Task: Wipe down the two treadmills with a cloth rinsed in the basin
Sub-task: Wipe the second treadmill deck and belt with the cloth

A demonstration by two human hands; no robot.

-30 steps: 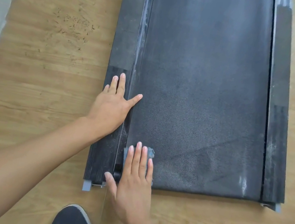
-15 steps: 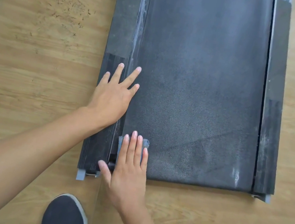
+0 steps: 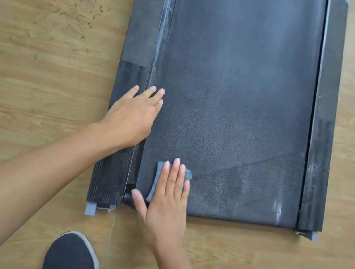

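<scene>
Wood floor [image 3: 38, 87], treadmill [image 3: 238, 86] laid flat. Cloth [image 3: 157, 179] is pressed flat-fingered by right hand [image 3: 165, 205] at belt's near-left corner; left hand [image 3: 134, 115] is braced open-palmed. Even pressure, overlapping strokes advised.

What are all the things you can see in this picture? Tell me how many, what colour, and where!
treadmill: one, black, flat on the floor, fills the middle and top
side rails: two, black, along the belt's left and right edges
end caps: two, grey, at the near corners of the rails
cloth: one, blue-grey, on the belt near its near left corner
floor: one, light wood, all around the treadmill
dark specks: many, brown, on the floor at upper left
shoe: one, dark with a pale edge, bottom of the picture
left hand: one, flat on the left rail and belt edge
right hand: one, flat, pressing on the cloth
</scene>
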